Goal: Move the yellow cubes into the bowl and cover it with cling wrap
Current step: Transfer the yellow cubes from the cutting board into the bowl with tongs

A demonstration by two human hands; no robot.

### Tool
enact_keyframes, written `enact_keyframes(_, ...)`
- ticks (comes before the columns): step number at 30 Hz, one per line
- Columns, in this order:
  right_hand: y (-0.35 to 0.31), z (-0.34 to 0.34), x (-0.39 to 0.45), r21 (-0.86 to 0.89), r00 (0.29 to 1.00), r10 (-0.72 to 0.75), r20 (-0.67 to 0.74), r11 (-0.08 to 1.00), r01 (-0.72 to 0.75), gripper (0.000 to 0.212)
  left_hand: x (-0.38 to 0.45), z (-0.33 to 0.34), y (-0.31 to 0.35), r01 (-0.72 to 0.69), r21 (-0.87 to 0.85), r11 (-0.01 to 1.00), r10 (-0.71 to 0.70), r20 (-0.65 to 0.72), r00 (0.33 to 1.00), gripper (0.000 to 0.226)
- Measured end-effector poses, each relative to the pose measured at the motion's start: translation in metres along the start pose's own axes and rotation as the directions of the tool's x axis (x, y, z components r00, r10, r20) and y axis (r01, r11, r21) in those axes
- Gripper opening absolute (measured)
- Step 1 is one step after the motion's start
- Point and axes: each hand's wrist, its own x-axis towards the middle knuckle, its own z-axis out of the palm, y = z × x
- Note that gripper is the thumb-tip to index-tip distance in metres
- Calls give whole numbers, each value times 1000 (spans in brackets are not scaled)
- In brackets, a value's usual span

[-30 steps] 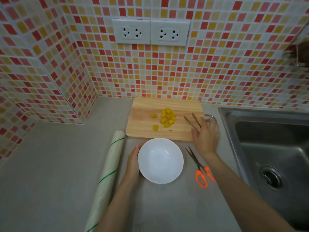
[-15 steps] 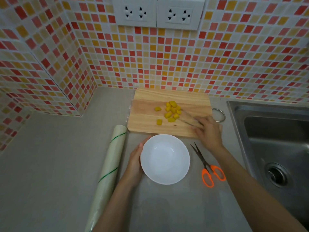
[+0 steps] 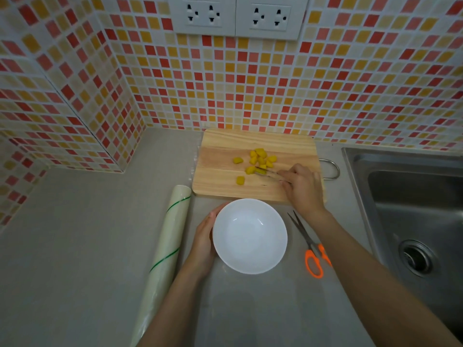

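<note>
Several yellow cubes (image 3: 260, 160) lie on a wooden cutting board (image 3: 220, 179) at the back of the counter. My right hand (image 3: 302, 186) rests on the board's right side and grips thin tongs (image 3: 266, 172), whose tips touch the nearest cubes of the pile. A white bowl (image 3: 250, 236) stands empty in front of the board. My left hand (image 3: 204, 242) is cupped against the bowl's left rim. A roll of cling wrap (image 3: 165, 249) lies lengthwise to the left of the bowl.
Orange-handled scissors (image 3: 310, 249) lie right of the bowl, partly under my right forearm. A steel sink (image 3: 413, 214) takes up the right side. Tiled walls close the back and left corner, with sockets (image 3: 238, 16) above.
My right hand picked the tongs up from the board's right edge and swung their tips left to the cube pile. The view shifted closer; my left hand stays at the bowl.
</note>
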Motion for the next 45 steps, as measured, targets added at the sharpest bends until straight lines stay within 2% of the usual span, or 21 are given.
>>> enact_keyframes(4, 1, -13, -26, 152, 998, 13, -54, 988, -4, 30, 0, 0, -1, 5, -1, 1000, -5, -4, 1000, 48)
enact_keyframes(7, -2, -20, -63, 242, 996, -62, -57, 968, 74, 27, 1, 0, -3, 9, 28, 1000, -10, 41, 999, 51)
enact_keyframes(10, -7, -26, -94, 208, 986, -164, -26, 964, 166, 23, 0, -1, -4, -57, 104, 993, 46, 100, 994, 44)
enact_keyframes(14, -9, -40, -100, 123, 965, -258, 49, 960, 250, 29, 2, 0, -5, -85, 123, 989, 70, 125, 990, 47)
enact_keyframes(17, -5, -45, -85, 234, 971, -223, 90, 952, 197, 35, 3, 0, -6, -87, 114, 990, 73, 124, 990, 42)
enact_keyframes(19, -3, -43, -66, 352, 988, -141, 67, 930, 109, 38, 3, -1, -7, -77, 104, 992, 64, 123, 990, 43)
enact_keyframes(21, -1, -35, -42, 397, 999, -19, 38, 918, 2, 40, 3, -1, -7, -63, 98, 993, 52, 111, 992, 43)
enact_keyframes(23, 0, -23, -21, 343, 995, 95, 38, 934, -102, 41, 4, -2, -8, -59, 105, 993, 48, 109, 993, 39)
enact_keyframes(25, 2, -11, -7, 271, 992, 115, 51, 954, -125, 41, 5, -3, -10, -52, 110, 993, 41, 101, 994, 38)
enact_keyframes(29, 5, 5, 11, 170, 995, 40, 91, 984, -56, 41, 7, -5, -12, -47, 107, 993, 35, 111, 993, 44)
enact_keyframes(36, 6, 6, 33, 14, 996, -36, 80, 999, 35, 35, 8, -7, -14, -56, 136, 989, 42, 105, 994, 34)
enact_keyframes(39, 5, 0, 27, 32, 997, -49, 54, 998, 48, 34, 8, -7, -14, -59, 136, 989, 45, 105, 993, 34)
enact_keyframes(45, 1, -29, -17, 224, 993, -111, -44, 967, 118, 30, 6, -5, -12, -91, 138, 986, 78, 92, 993, 46)
